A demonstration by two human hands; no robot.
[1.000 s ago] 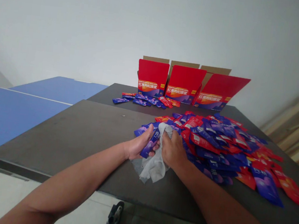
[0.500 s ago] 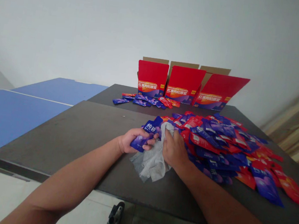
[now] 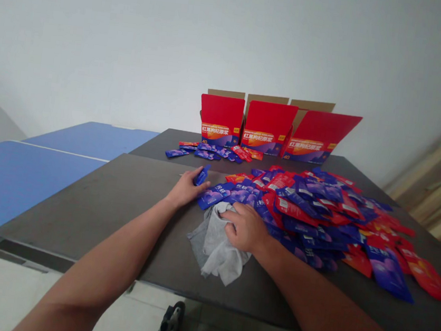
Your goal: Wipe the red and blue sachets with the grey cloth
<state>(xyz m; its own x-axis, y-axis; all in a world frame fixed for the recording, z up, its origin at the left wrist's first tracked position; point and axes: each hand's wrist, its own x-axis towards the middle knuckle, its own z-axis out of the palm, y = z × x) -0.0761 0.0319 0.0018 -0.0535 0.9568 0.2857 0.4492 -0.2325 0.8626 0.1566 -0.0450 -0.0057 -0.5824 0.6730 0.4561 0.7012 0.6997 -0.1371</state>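
My left hand (image 3: 186,187) grips a blue pouch (image 3: 202,175), turned so that only a narrow part shows beyond the fingers. Just right of it, another blue pouch (image 3: 214,195) lies flat at the left edge of a large heap of red and blue pouches (image 3: 312,197). My right hand (image 3: 248,227) is closed on a crumpled grey cloth (image 3: 219,245) on the dark table, in front of the heap. Part of the cloth is covered by the hand, and the palm side of both hands is hidden.
Three red and purple cartons (image 3: 221,120) stand with raised flaps at the back of the dark table (image 3: 119,212). Before them lie several small blue and red sachets (image 3: 208,151). A blue table-tennis table (image 3: 44,172) adjoins on the left, and a pale wall rises behind.
My left hand has moved left and away from the cloth, turning the blue pouch edge-on. My right hand has lowered with the cloth onto the table.
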